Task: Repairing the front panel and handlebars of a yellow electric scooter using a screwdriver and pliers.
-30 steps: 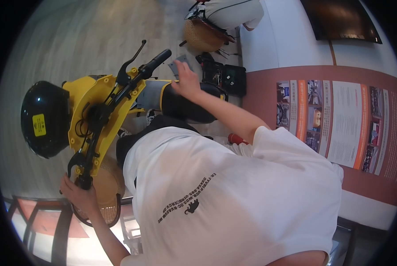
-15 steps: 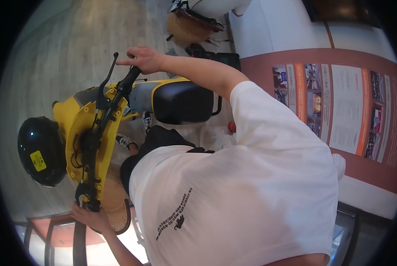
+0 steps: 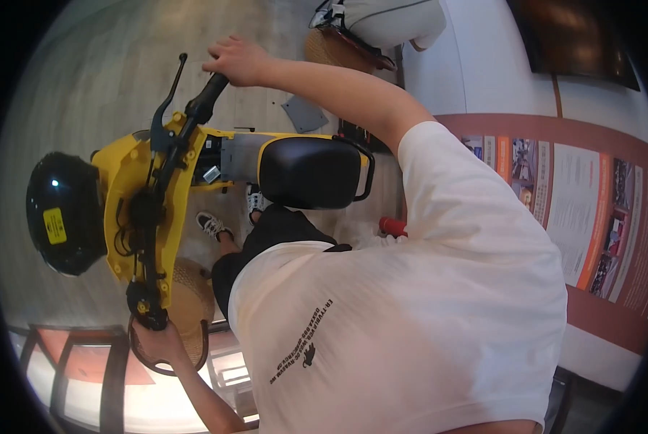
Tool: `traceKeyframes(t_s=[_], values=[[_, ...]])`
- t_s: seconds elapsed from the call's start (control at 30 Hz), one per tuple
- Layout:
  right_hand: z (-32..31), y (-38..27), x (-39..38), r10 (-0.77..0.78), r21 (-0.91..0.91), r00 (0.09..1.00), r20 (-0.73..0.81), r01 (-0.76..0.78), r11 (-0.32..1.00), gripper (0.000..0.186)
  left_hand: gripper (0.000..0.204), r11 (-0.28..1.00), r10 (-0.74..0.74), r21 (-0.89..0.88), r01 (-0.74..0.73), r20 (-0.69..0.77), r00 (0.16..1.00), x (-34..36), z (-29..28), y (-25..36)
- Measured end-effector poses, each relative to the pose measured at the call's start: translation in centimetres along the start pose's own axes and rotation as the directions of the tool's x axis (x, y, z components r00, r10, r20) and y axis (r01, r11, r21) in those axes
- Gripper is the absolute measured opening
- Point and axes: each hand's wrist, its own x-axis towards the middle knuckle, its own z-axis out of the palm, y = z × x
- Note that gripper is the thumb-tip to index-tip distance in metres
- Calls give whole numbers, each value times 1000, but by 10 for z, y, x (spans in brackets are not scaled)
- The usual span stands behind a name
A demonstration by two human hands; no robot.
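- Two bare hands are on the black handlebar (image 3: 172, 163), one at each end; it crosses the front end of a yellow-and-black scooter (image 3: 246, 155), over the yellow front panel (image 3: 125, 173).
- Right hand (image 3: 240, 61): fingers curled narrowly over the outer end of the right grip (image 3: 206, 98). The right brake lever (image 3: 172, 92) sticks out ahead, apart from those fingers.
- Left hand (image 3: 159, 341): against the outer end of the left grip (image 3: 152, 317). Its fingers are mostly hidden, so I cannot tell how tightly they close.
- The bar looks rigid and, joined to the scooter, should feel heavy, more apt to swing about its middle than to lift. Both grips look rubbery and seem the surest hold; their outer ends should give the most leverage.
- The yellow panel looks like thin plastic that could flex or crack, so its edge seems a poor handhold. Looped black cables (image 3: 121, 242) beside the bar's middle look soft and easy to snag.
- At the scooter's front edge juts a glossy black shell (image 3: 74, 184); toward its rear end is the black seat (image 3: 309, 172). Off its right side, a grey plate (image 3: 306, 114) lies on the floor (image 3: 92, 94).
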Motion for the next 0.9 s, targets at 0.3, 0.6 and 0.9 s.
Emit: traceKeyframes(t_s=[0.3, 0.6, 0.9], values=[[10, 1, 14, 104, -33, 995, -5, -104, 994, 22, 45, 989, -60, -131, 65, 40, 997, -3, -13, 19], [14, -4, -9, 201, -76, 976, -84, -208, 975, 20, 37, 996, 28, -91, -27, 10, 1000, 1, -19, 22], [4, -11, -15, 231, 0, 971, -56, -231, 973, 19, 63, 984, 156, -71, -166, -122, 980, 1, -8, 8]])
